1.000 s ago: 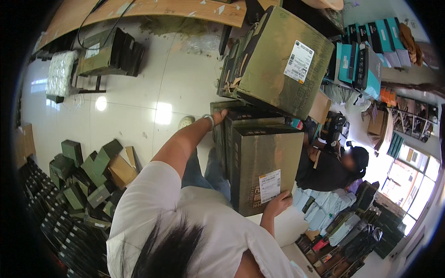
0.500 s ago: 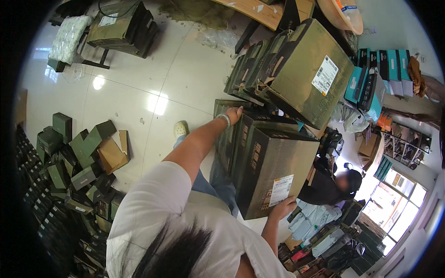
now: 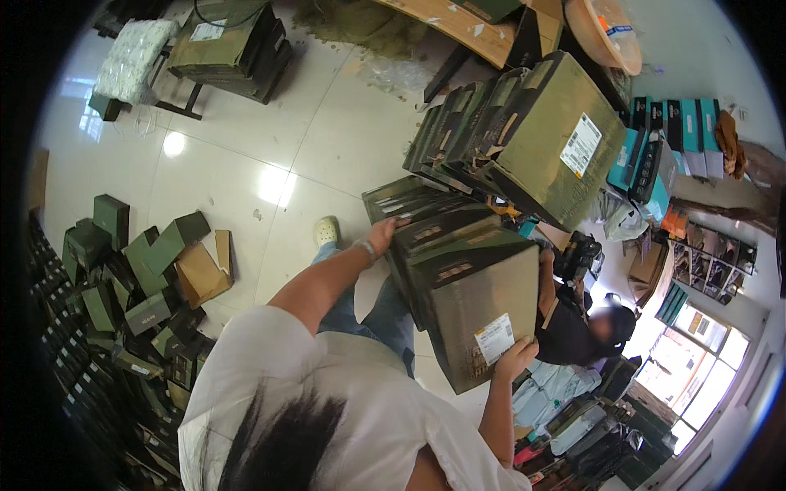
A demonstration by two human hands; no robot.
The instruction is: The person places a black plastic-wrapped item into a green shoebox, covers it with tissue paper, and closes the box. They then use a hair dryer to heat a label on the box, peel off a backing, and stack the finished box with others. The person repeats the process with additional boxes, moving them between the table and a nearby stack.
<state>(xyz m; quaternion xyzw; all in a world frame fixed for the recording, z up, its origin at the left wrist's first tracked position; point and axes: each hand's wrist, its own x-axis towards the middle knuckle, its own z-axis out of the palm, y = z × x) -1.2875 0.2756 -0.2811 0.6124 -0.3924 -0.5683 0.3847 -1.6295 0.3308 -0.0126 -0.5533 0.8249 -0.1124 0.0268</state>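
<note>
A large olive-green cardboard carton (image 3: 471, 303) with a white label (image 3: 494, 339) stands tilted in front of me, at the near end of a row of similar cartons (image 3: 430, 209). My right hand (image 3: 516, 358) grips its lower right corner beside the label. My left hand (image 3: 385, 235) has its fingers over the left edge of a carton just behind it; part of that grip is hidden. Across from me, a co-worker's hand (image 3: 546, 267) is at the carton's far right edge. Behind, a taller stack of cartons (image 3: 557, 147) leans the same way.
Many dark green shoe boxes (image 3: 155, 262) lie piled on the left. A stack of cartons (image 3: 221, 49) sits at the far left, near a wrapped white bundle (image 3: 135, 61). A wooden table (image 3: 467, 29) stands at the back. The co-worker (image 3: 573, 327) in black is on the right.
The cartons between my hands have tilted and shifted, with the front one's lower end swinging right. My left hand has moved left and down. The co-worker's hand has come into view at the carton.
</note>
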